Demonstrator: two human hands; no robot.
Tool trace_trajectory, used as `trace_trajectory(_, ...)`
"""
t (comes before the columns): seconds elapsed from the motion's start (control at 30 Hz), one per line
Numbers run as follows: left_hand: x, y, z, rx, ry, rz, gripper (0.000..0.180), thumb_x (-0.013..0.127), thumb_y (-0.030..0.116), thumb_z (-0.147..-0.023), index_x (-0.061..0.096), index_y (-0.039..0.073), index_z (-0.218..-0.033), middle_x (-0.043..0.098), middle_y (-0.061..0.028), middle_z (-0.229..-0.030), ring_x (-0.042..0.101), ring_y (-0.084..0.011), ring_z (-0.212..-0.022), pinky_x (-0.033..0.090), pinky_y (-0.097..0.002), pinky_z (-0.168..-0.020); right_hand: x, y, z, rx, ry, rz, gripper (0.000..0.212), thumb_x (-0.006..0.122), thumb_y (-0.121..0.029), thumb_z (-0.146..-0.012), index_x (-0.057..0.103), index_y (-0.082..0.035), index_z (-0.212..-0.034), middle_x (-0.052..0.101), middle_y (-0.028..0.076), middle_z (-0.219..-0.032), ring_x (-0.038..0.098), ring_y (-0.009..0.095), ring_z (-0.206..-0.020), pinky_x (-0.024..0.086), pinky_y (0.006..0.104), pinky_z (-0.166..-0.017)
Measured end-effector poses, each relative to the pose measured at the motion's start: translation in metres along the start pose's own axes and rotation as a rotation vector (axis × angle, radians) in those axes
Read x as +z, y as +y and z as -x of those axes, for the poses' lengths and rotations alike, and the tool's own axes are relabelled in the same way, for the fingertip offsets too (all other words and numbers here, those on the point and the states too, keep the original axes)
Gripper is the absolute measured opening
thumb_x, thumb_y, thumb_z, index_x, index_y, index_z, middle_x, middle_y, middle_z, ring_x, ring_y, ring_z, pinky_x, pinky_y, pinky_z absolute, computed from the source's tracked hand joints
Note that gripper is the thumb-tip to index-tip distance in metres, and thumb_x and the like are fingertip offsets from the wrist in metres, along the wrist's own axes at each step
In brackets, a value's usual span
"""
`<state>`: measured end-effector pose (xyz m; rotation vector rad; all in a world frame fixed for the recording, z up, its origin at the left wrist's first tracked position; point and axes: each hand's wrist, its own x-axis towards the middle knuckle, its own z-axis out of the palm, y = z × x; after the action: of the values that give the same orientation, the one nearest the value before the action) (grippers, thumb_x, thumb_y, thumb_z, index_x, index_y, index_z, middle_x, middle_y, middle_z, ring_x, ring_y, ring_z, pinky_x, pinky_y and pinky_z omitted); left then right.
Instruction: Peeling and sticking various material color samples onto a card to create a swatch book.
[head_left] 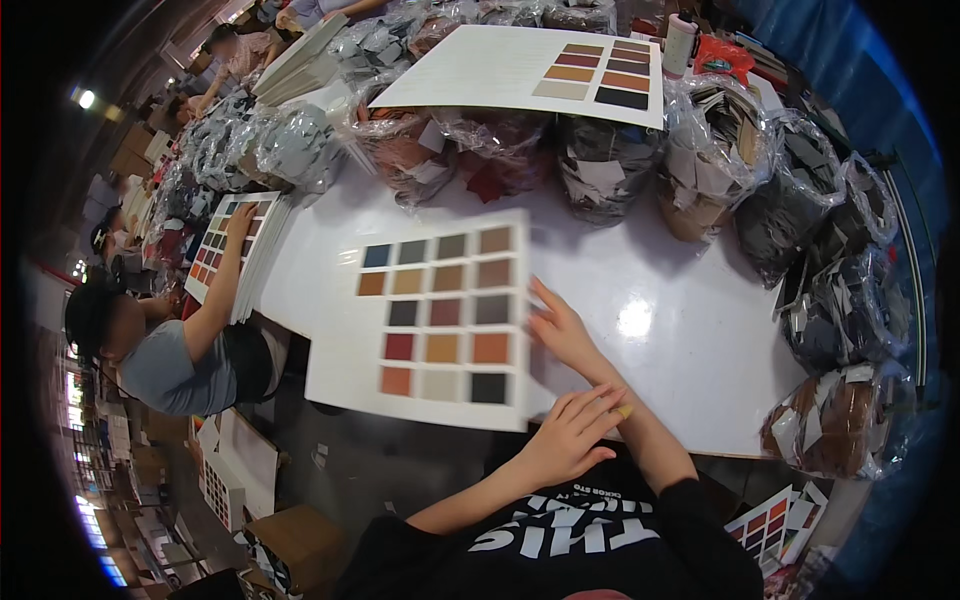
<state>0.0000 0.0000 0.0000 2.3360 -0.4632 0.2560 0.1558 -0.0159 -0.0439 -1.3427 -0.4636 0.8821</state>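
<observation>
A large white swatch card point(340, 340) with rows of coloured squares is slightly blurred and reaches over the table's near-left edge. My right hand point(562, 328) is at the card's right edge, fingers stretched and apart; they do not appear to wrap round it. My left hand point(572, 440) lies across my right forearm, its fingers extended and no card in it. Something small and yellow point(625, 411) shows at its fingertips, too small to name. Another white swatch card point(470, 75) rests at the far side on top of plastic bags.
Clear plastic bags of cut pieces point(605, 170) line the white table's point(660, 310) far and right sides. To the left, a person point(180, 350) touches a stack of swatch cards point(265, 240). A cardboard box point(300, 545) stands below left; more cards point(765, 525) are below right.
</observation>
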Motion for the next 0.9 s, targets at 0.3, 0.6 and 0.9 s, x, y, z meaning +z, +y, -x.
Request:
trace_trajectory(0.3,-0.003,-0.006,0.04,-0.165,0.112,-0.02,0.049,0.058,0.032,-0.088,0.051,0.006,-0.129,0.047,-0.0112,-0.138,0.042,-0.0309,-0.129,0.033,-0.0434,-0.103,-0.102,-0.187,-0.048,-0.374,0.663,0.058,0.048,0.06,-0.027,-0.093,0.038,-0.002,-0.127,0.053,0.01,-0.111,0.063,0.016,-0.078,0.054,0.0281,-0.058)
trace_trajectory(0.6,-0.006,0.006,0.034,-0.107,0.059,-0.004,0.041,0.06,0.027,-0.089,0.055,0.007,-0.125,0.051,-0.0086,-0.135,0.044,-0.0277,-0.128,0.034,-0.0409,-0.102,-0.155,-0.213,-0.091,-0.216,0.386,-0.174,0.032,0.049,-0.012,-0.095,0.047,0.009,-0.119,0.062,0.02,-0.11,0.068,0.03,-0.091,0.06,0.031,-0.071)
trace_trajectory(0.9,-0.002,-0.034,0.035,-0.444,0.291,0.6,0.042,0.041,0.026,-0.099,0.047,0.002,-0.132,0.052,-0.0144,-0.133,0.046,-0.0274,-0.127,0.032,-0.0397,-0.106,-0.107,-0.192,0.037,-0.691,0.402,-0.286,0.036,0.057,-0.019,-0.093,0.049,-0.003,-0.124,0.063,0.007,-0.101,0.063,0.012,-0.081,0.054,0.0247,-0.063)
